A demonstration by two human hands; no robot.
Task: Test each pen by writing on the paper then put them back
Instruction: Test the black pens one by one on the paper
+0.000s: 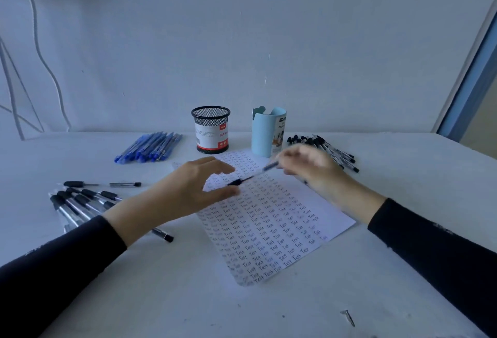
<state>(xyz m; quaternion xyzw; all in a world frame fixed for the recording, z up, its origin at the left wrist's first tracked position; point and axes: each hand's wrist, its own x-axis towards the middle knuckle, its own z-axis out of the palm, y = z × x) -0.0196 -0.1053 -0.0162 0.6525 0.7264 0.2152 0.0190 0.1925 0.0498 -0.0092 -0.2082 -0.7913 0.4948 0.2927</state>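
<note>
Centrally, a pen (258,174) is gripped by the R hand (309,167) above the paper (282,230), w/ its dark end pointed left toward the L hand (193,187). The R hand is motion-blurred, but its fingers are seen curled round the pen's rear part. The L hand is spread over the paper's left edge, fingers relaxed & nothing grasped. The pen's dark end is seen btwn its thumb & forefinger; whether it's touched can't be told. Both forearms are covered by dark sleeves (67,251).

The paper is laid at a slant on the white table (161,297) & is filled w/ rows of the word "Test". Behind it a black mesh cup (211,128) w/ a red-and-white label & a light-blue holder (266,136) are stood side by side, not touching. A bunch of blue pens (149,147) is laid left of the mesh cup. A heap of black-capped pens (330,151) is laid right of the holder, partly hidden by the R hand. More black pens (78,203) are heaped at near left, partly under the L forearm, w/ a single pen (102,184) laid just behind them. A small dark bit (348,317) is seen at near right, too small to be identified.
</note>
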